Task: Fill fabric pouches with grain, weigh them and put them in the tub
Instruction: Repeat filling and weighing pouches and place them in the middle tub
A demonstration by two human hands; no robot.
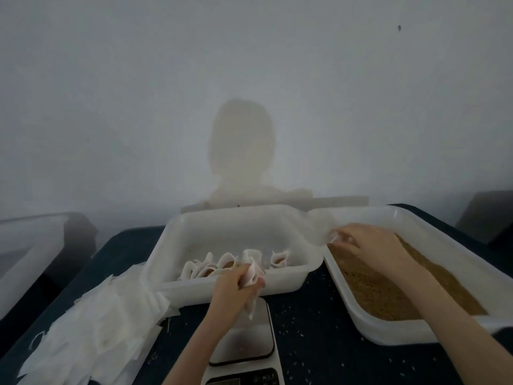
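A: Left hand [233, 284] curled tight around a white fabric pouch [254, 284], held just above the near rim of the middle tub [166, 245], over the far edge of the scale [247, 337].

B: Pouch creased and dangling below the fist, lower corner hanging over the scale's plate. Touching the plate or not? Cannot tell.

A: Right hand [358, 243] out over the far left corner of the grain tray [416, 223], fingers pinching something small and white [334, 238]. Scoop or another pouch? Too blurred to say.

B: Grain [369, 284] spread flat and brown across that tray's floor, tray sitting at the right edge of the tabletop [305, 315], angled toward the near right corner.

A: Inside the middle tub, a row of filled pouches [222, 263] along the near wall, mouths open and upright, brown showing in a couple.

B: Stack of empty pouches [105, 323] fanned out at the near left of the tabletop, far end touching the tub's near left corner.

A: Scale at the near edge, centre, between the stack and the grain tray; display [244, 380] cut off at the bottom, unreadable.

B: Stray grains [299, 323] dotted on the dark tabletop around the scale. Clear bin [33, 245] off the left edge, hazy. Shadow of a head [241, 145] on the pale wall [361, 107] behind.
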